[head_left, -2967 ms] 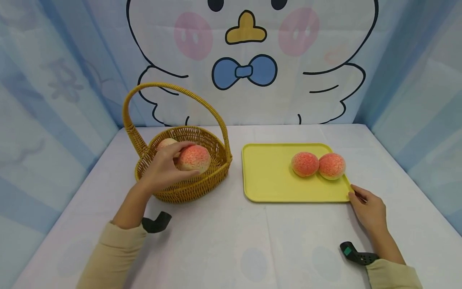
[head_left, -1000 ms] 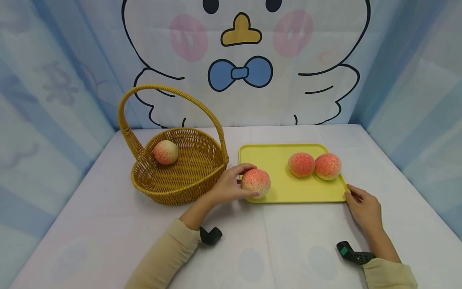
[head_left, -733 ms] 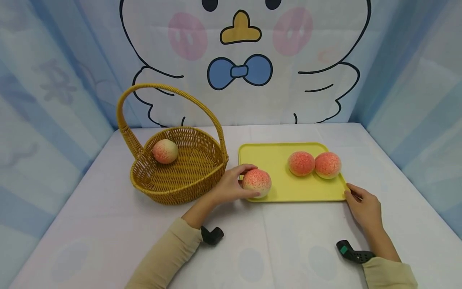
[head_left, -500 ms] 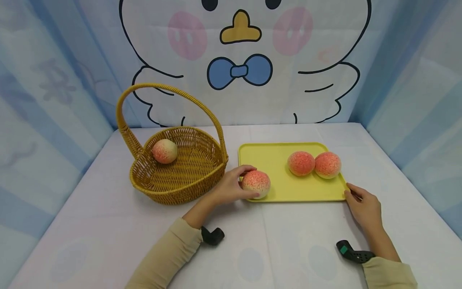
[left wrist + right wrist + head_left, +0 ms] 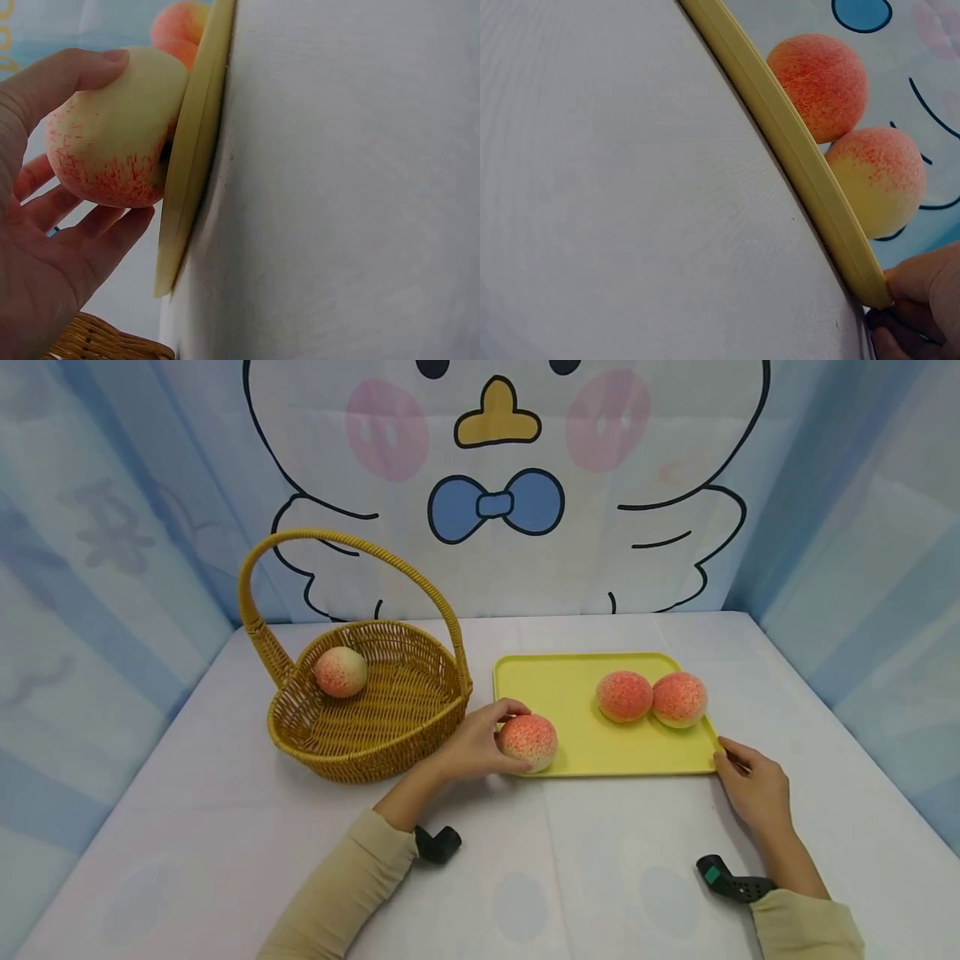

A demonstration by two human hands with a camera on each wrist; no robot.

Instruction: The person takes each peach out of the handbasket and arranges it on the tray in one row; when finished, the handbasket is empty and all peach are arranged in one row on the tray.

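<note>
My left hand (image 5: 474, 747) holds a red and cream peach (image 5: 528, 742) at the near left corner of the yellow tray (image 5: 585, 752). In the left wrist view the thumb lies over the peach (image 5: 120, 135) and the fingers bend beneath it, close against the tray rim (image 5: 187, 172). My right hand (image 5: 757, 789) pinches the tray's near right corner; the right wrist view shows its fingers (image 5: 919, 281) on the rim. Two peaches (image 5: 624, 697) (image 5: 679, 700) sit side by side on the tray's right part.
A wicker basket (image 5: 367, 764) with a tall arched handle stands left of the tray, one peach (image 5: 341, 672) inside it. Behind the white-covered table hangs a printed cloth (image 5: 555, 568), with blue curtains at both sides.
From over the basket, my left hand has carried the peach right to the tray's near left corner, then shifted only slightly. My right hand has kept its place on the tray corner.
</note>
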